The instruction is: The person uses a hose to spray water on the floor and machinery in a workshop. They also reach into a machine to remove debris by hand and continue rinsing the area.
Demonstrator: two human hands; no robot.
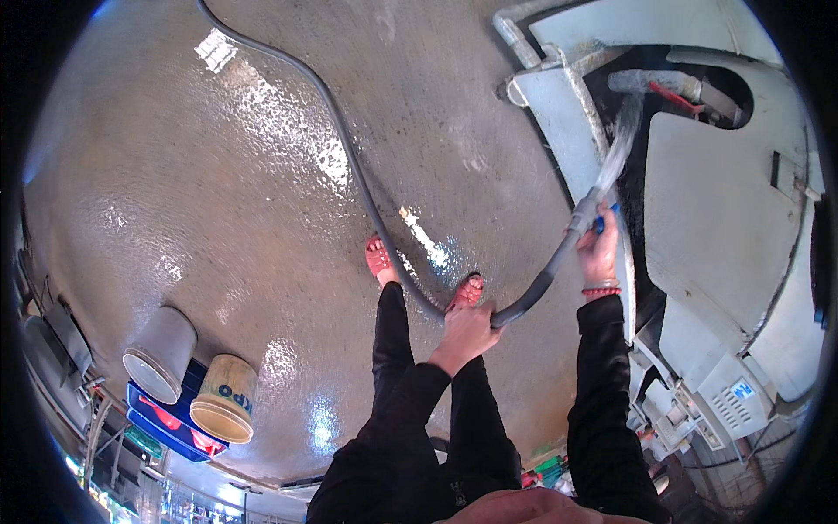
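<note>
A long dark grey hose (pixel 339 122) runs from the far edge across the wet floor and curves up past my feet. My left hand (pixel 468 334) is wrapped round the hose in front of my body. At its end, my right hand (pixel 599 246) grips a grey nozzle (pixel 587 210) with a blue part beside the fingers. Water (pixel 624 138) sprays from the nozzle into the dark gap of a large white machine (pixel 724 192) on the right, toward a grey pipe (pixel 630 82) with a red handle (pixel 676 98).
The brown floor (pixel 253 210) is wet and shiny. Two buckets, one grey (pixel 161 349) and one cream (pixel 229 393), stand by a blue crate (pixel 144 406) at the lower left. A white control box (pixel 731 400) sits low on the right. Pipes (pixel 517 39) stick out at the machine's far corner.
</note>
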